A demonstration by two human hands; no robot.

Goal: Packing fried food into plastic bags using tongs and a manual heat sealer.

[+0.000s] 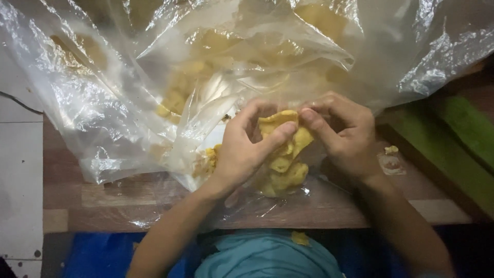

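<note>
Head view: my left hand and right hand pinch yellow chips between narrow fingers above a small clear bag, beside the big plastic bag on the wooden table.

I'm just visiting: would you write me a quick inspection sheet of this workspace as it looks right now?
Surface: brown wooden table, partly covered by plastic.
Job's things: yellow crinkled chips, pinched between both hands; large clear plastic bag holding more yellow pieces.
Clutter: small yellow crumb on the table; another crumb on teal cloth.
Grips: left hand and right hand both closed on the chips.
Cables: thin dark cable at the left edge.
Surroundings: green board at right, pale floor at left.
</note>
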